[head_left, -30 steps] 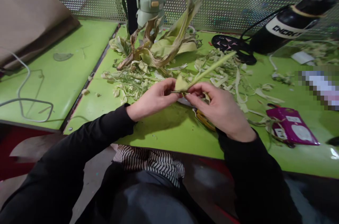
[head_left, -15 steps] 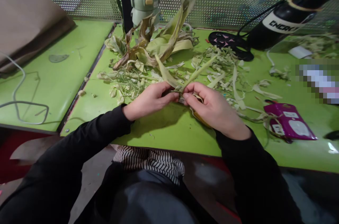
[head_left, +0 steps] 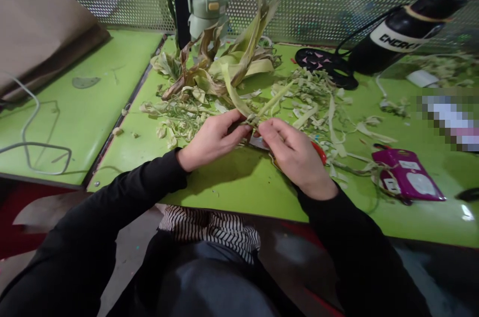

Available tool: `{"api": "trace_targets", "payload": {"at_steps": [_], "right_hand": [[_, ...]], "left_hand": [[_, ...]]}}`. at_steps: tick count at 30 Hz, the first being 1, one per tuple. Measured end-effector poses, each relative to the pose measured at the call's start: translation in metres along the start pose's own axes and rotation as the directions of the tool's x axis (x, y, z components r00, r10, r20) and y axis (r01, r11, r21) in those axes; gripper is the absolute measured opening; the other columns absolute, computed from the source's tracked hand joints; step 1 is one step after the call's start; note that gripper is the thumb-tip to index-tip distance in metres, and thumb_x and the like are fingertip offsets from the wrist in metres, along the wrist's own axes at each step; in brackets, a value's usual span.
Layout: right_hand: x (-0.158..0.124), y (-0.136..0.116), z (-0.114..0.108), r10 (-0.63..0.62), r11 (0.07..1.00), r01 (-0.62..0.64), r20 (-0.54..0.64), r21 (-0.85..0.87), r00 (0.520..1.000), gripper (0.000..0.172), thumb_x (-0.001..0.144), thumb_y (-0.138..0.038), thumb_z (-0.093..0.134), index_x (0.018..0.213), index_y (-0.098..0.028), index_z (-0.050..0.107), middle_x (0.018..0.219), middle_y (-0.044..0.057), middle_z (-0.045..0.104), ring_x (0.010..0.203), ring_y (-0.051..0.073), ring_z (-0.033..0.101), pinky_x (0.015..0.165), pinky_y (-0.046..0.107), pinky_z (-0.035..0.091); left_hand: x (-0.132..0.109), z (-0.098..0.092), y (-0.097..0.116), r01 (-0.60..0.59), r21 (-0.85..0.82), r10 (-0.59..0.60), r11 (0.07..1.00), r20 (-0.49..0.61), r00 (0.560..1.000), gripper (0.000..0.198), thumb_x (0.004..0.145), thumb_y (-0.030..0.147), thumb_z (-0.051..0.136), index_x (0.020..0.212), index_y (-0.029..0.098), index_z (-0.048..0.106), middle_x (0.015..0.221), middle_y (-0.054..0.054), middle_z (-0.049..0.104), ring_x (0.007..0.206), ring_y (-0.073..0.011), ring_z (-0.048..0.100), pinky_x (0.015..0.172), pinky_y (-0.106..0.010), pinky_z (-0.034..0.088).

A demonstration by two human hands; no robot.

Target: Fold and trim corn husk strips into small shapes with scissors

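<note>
Pale green corn husk strips (head_left: 236,97) cross and twist together between my two hands, over the table's front part. My left hand (head_left: 213,141) pinches the twisted part from the left with thumb and forefinger. On the other side, my right hand (head_left: 299,159) has its fingertips closed on the same strips, close to the left fingertips. Two free ends of husk point up and away. Under my right hand lies a thing with a red rounded part (head_left: 319,153), mostly hidden. Behind the hands, torn husk shreds (head_left: 183,112) are scattered.
A heap of large dried husks (head_left: 239,62) stands at the back before a green bottle (head_left: 208,15). Further right are black scissors (head_left: 342,77), a black bottle (head_left: 389,37) and a purple packet (head_left: 411,172). A bent wire (head_left: 33,107) stands on the left table.
My right hand has shifted slightly and turned, with its fingers now closer together. The husk ends have tilted, and the red part has come into sight beside my right hand.
</note>
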State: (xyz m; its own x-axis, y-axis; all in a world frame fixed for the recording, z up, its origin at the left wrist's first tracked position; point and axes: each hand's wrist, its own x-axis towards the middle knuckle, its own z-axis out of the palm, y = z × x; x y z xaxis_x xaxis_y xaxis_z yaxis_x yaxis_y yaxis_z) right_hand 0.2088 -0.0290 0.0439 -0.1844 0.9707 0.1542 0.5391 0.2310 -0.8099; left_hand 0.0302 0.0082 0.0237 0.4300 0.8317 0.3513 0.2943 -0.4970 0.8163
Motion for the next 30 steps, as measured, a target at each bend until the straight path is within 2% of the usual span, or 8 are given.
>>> {"api": "trace_targets", "payload": {"at_steps": [3,6,9,12,18,23,26,30], "right_hand": [[0.004,0.006,-0.002,0.037,0.999,-0.035,-0.037,0.041,0.999,0.039,0.095,-0.056,0.049,0.075,-0.023,0.051,0.066,-0.003,0.047,0.062,0.014,0.043,0.059,0.029,0.034],[0.006,0.009,-0.002,0.029,0.997,-0.024,-0.057,0.08,0.998,0.032,0.093,-0.052,0.055,0.081,-0.023,0.056,0.072,-0.002,0.053,0.066,0.014,0.047,0.06,0.029,0.037],[0.005,0.007,-0.001,-0.002,0.994,0.018,-0.153,0.109,0.988,0.025,0.093,-0.045,0.058,0.082,-0.023,0.056,0.075,-0.001,0.055,0.068,0.014,0.051,0.06,0.028,0.04],[0.003,0.002,0.0,0.001,0.993,0.025,-0.219,0.117,0.976,0.021,0.094,-0.043,0.058,0.083,-0.024,0.056,0.073,-0.001,0.055,0.064,0.014,0.05,0.055,0.028,0.04],[0.003,0.002,0.0,-0.007,0.979,0.033,-0.131,0.199,0.991,0.022,0.092,-0.046,0.06,0.092,-0.024,0.061,0.084,0.001,0.064,0.075,0.015,0.06,0.066,0.029,0.05],[0.003,0.003,-0.002,-0.029,0.984,0.044,-0.085,0.175,0.996,0.021,0.092,-0.041,0.061,0.103,-0.024,0.066,0.095,0.002,0.07,0.085,0.017,0.064,0.076,0.03,0.052],[0.005,0.005,0.0,-0.068,0.985,0.089,-0.143,0.146,0.987,0.018,0.091,-0.04,0.064,0.099,-0.024,0.067,0.097,0.002,0.071,0.089,0.018,0.065,0.081,0.032,0.052],[0.009,0.012,0.004,0.012,0.964,0.028,-0.15,0.266,0.989,0.021,0.09,-0.045,0.065,0.092,-0.024,0.065,0.078,-0.001,0.065,0.065,0.013,0.057,0.059,0.028,0.049]], "left_hand": [[0.0,-0.001,-0.002,0.018,-0.028,-0.016,0.999,0.075,0.997,0.014,0.087,0.024,0.053,0.092,0.014,0.063,0.09,-0.006,0.07,0.081,-0.0151,0.06,0.076,-0.028,0.046],[-0.001,-0.001,0.0,0.063,-0.031,-0.058,0.998,0.141,0.988,0.014,0.084,0.022,0.056,0.092,0.013,0.063,0.088,-0.005,0.07,0.078,-0.0142,0.059,0.072,-0.027,0.045],[-0.002,0.0,0.003,0.115,-0.146,-0.101,0.983,0.102,0.99,0.017,0.085,0.026,0.057,0.098,0.014,0.058,0.086,-0.003,0.064,0.072,-0.011,0.054,0.066,-0.024,0.044],[-0.001,-0.001,0.006,0.13,-0.189,-0.116,0.973,0.083,0.99,0.016,0.089,0.031,0.056,0.092,0.015,0.056,0.078,-0.001,0.058,0.068,-0.01,0.05,0.063,-0.023,0.041],[0.0,-0.008,0.015,0.255,-0.253,-0.22,0.933,0.159,0.962,0.022,0.091,0.035,0.057,0.082,0.015,0.061,0.071,0.0,0.059,0.064,-0.01,0.05,0.06,-0.023,0.04],[-0.001,-0.006,0.013,0.197,-0.429,-0.176,0.881,0.09,0.98,0.016,0.088,0.028,0.06,0.094,0.014,0.062,0.09,-0.003,0.068,0.08,-0.0112,0.059,0.076,-0.024,0.047],[-0.001,-0.003,0.01,0.189,-0.388,-0.181,0.902,0.057,0.982,0.016,0.089,0.029,0.061,0.091,0.013,0.059,0.085,-0.003,0.066,0.077,-0.0113,0.059,0.072,-0.025,0.048],[-0.001,-0.002,0.009,0.19,-0.336,-0.17,0.922,0.087,0.982,0.015,0.091,0.024,0.057,0.103,0.014,0.055,0.085,-0.004,0.066,0.076,-0.0119,0.062,0.069,-0.025,0.049]]}}
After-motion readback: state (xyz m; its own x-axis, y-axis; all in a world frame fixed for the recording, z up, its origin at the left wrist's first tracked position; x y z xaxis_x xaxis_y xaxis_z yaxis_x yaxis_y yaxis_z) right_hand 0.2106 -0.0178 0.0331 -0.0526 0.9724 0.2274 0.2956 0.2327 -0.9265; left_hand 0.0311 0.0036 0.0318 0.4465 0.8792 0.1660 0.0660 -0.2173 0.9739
